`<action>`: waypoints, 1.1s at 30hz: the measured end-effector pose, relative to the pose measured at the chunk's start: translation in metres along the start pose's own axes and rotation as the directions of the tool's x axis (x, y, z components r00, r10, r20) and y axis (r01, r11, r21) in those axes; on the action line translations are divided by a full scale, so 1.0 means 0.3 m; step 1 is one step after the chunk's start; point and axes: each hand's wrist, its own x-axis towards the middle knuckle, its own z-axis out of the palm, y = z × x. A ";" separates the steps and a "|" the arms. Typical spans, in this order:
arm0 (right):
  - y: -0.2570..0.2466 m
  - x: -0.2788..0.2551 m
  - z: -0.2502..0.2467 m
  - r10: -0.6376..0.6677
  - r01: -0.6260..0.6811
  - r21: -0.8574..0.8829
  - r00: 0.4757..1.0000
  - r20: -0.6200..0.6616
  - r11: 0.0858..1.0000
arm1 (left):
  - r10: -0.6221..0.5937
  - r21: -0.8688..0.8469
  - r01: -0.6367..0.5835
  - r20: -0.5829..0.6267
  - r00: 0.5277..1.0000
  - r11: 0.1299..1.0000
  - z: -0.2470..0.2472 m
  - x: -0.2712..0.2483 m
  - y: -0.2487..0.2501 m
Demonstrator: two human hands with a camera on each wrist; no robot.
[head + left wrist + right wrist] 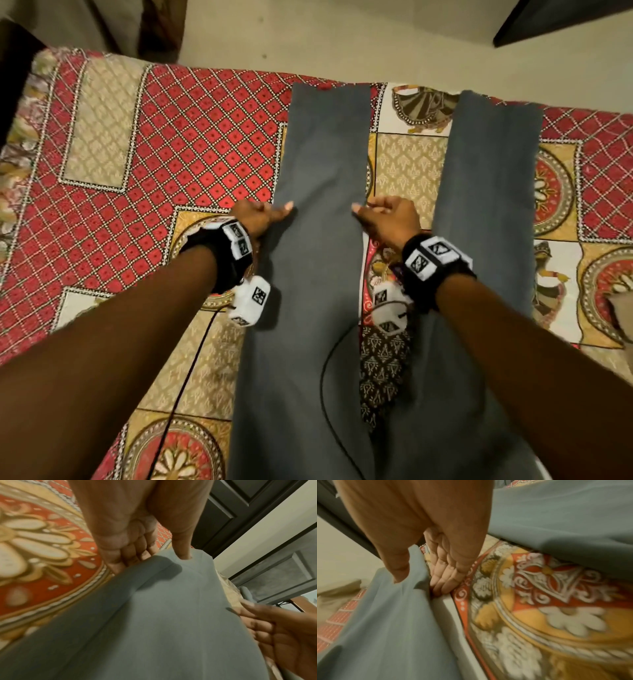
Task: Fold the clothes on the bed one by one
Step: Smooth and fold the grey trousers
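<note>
Smooth grey trousers are being pinched at one long leg's edges by the left hand and right hand; the patterned quilted bed is being covered.

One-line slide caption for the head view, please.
Left hand and right hand pinch opposite edges of one leg of grey trousers on a patterned bedspread.
</note>
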 end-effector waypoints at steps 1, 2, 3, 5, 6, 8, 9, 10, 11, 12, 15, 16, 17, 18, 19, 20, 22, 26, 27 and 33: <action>-0.026 0.045 0.002 0.008 -0.008 0.044 1.000 0.001 0.999 | 0.033 0.030 -0.033 0.010 0.999 0.999 0.008 0.020 0.025; -0.035 0.089 0.007 0.014 -0.014 0.058 1.000 -0.002 0.998 | 0.052 0.072 -0.052 -0.001 0.999 0.996 0.012 0.040 0.046; -0.041 0.120 0.015 0.017 -0.017 0.043 1.000 -0.002 0.999 | 0.084 0.088 -0.083 -0.005 0.996 0.993 0.018 0.054 0.062; -0.020 0.156 0.033 0.020 -0.020 -0.010 1.000 0.008 1.000 | 0.112 0.012 -0.112 -0.015 0.994 0.994 0.019 0.058 0.071; -0.007 0.163 0.041 0.030 -0.030 -0.015 1.000 -0.004 0.999 | 0.099 -0.081 -0.102 -0.047 0.994 0.991 0.018 0.055 0.064; 0.015 0.167 0.058 0.019 -0.018 0.012 0.999 -0.046 1.000 | 0.023 -0.307 -0.044 -0.072 0.997 0.951 -0.004 0.050 0.037; 0.025 0.170 0.063 -0.001 0.002 0.028 0.999 -0.053 1.000 | 0.018 -0.356 -0.039 -0.063 0.998 0.934 -0.014 0.040 0.036; 0.011 0.149 0.065 -0.016 0.018 0.040 0.999 -0.048 0.999 | 0.028 -0.361 -0.042 -0.044 0.999 0.932 -0.028 0.031 0.038; -0.011 0.122 0.063 -0.018 0.020 0.065 0.999 -0.030 0.998 | 0.070 -0.307 -0.080 -0.045 0.997 0.948 -0.033 0.036 0.034; -0.037 0.087 0.054 -0.020 0.020 0.097 1.000 0.000 0.995 | 0.137 -0.165 -0.147 -0.067 0.988 0.975 -0.043 0.039 0.034; -0.048 -0.003 -0.050 -0.093 0.093 0.076 0.996 -0.009 0.993 | 0.476 0.448 -0.449 0.057 0.877 0.773 -0.009 -0.047 0.030; -0.032 -0.034 -0.102 -0.117 0.118 0.035 0.992 -0.043 0.992 | 0.530 0.534 -0.523 0.157 0.833 0.664 0.025 -0.101 0.013; -0.002 -0.069 -0.164 -0.136 0.138 0.016 0.987 -0.083 0.990 | 0.532 0.553 -0.574 0.256 0.807 0.604 0.070 -0.160 -0.011; 0.038 -0.119 -0.243 -0.147 0.144 -0.030 0.981 -0.123 0.989 | 0.482 0.529 -0.584 0.332 0.810 0.616 0.127 -0.223 -0.033; 0.079 -0.171 -0.311 -0.168 0.156 -0.091 0.974 -0.153 0.984 | 0.393 0.503 -0.544 0.380 0.837 0.672 0.185 -0.291 -0.058; 0.127 -0.241 -0.385 -0.163 0.135 -0.151 0.967 -0.195 0.979 | 0.285 0.489 -0.482 0.424 0.860 0.727 0.248 -0.350 -0.095; 0.247 -0.366 -0.518 -0.123 0.038 -0.253 0.936 -0.329 0.967 | 0.119 0.540 -0.373 0.446 0.887 0.755 0.364 -0.460 -0.186; 0.572 -0.554 -0.726 0.076 -0.267 -0.292 0.843 -0.532 0.918 | 0.070 0.498 -0.299 0.427 0.902 0.814 0.563 -0.679 -0.346; 0.632 -0.589 -0.738 0.125 -0.294 -0.285 0.863 -0.490 0.912 | 0.085 0.485 -0.289 0.400 0.913 0.825 0.596 -0.705 -0.370; 0.751 -0.607 -0.751 0.034 -0.132 -0.314 0.953 -0.301 0.940 | 0.120 0.605 -0.267 0.273 0.955 0.750 0.713 -0.699 -0.374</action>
